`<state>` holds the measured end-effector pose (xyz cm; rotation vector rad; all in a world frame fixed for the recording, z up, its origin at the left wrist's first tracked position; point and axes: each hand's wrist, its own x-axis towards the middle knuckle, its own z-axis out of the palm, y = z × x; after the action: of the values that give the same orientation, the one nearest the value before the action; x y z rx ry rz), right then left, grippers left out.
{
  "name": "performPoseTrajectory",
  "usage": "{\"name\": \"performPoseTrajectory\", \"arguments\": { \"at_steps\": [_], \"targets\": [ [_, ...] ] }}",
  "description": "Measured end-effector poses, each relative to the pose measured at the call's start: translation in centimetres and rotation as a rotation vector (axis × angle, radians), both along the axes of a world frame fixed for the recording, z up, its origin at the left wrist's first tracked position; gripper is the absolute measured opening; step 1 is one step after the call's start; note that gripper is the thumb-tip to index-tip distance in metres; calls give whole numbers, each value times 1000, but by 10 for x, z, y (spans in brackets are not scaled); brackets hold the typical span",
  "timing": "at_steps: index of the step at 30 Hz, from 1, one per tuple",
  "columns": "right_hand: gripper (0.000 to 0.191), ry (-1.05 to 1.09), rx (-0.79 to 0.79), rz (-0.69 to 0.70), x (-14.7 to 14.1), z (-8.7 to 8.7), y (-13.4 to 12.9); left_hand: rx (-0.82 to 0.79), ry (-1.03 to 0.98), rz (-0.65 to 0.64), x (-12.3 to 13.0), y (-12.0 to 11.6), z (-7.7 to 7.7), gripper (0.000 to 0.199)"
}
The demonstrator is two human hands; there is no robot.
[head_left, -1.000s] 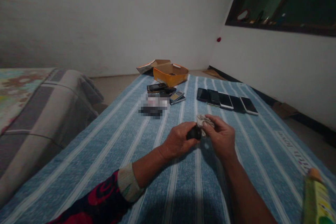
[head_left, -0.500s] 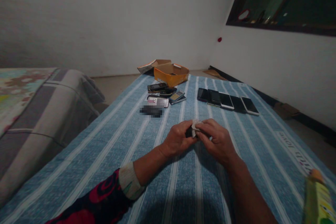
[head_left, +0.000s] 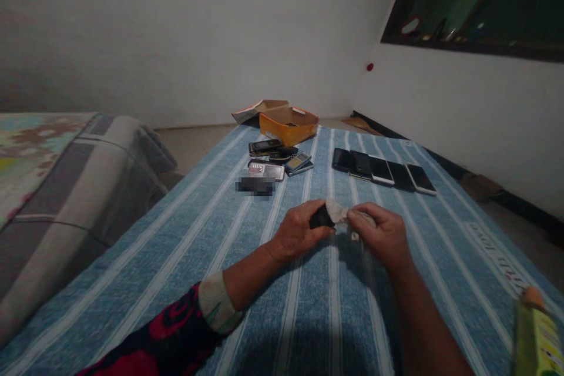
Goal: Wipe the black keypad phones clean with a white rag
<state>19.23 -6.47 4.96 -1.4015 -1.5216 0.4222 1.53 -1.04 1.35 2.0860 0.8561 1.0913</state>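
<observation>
Your left grip [head_left: 299,234] is closed around a small black object [head_left: 321,219], fingers curled over it so only one end shows (too dark and covered to say what it actually is). Your right grip [head_left: 379,234] is pinching a crumpled off-white rag [head_left: 340,213], which runs from that black piece across the small gap between your hands. Looks like the left is there to keep the piece steady while the right has the cloth.

Both hands sit low over the middle of the blue striped bedsheet [head_left: 185,258]. Toward its far edge, smartphones [head_left: 379,168] lie side by side in a tidy row, screens up, probably so they stay apart from the keypad phones [head_left: 273,155] in the loose group to their left. Right at that far edge sits an open orange cardboard box [head_left: 288,127], and a green bottle [head_left: 535,338] stands by the near right corner.
</observation>
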Motion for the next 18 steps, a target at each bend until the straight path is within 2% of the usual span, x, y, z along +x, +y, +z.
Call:
{"name": "performPoseTrajectory", "arguments": {
  "at_steps": [3,5,9,13,16,18],
  "targets": [
    [21,135,84,-223,-1,-4,4,12,13,19,0,0,-1,35],
    [26,172,113,-251,-6,-8,5,17,19,16,0,0,-1,35],
    [22,117,143,-89,-19,-15,6,9,6,-6,0,-1,-1,39],
    [21,-12,149,89,-24,-12,2,-2,-6,-34,-1,-2,0,40],
    [27,-39,41,244,-17,-2,-2,-19,-31,-39,-1,-2,0,40],
    [38,9,-68,365,-10,3,-5,-23,-46,-35,-1,-1,0,40]
  ]
}}
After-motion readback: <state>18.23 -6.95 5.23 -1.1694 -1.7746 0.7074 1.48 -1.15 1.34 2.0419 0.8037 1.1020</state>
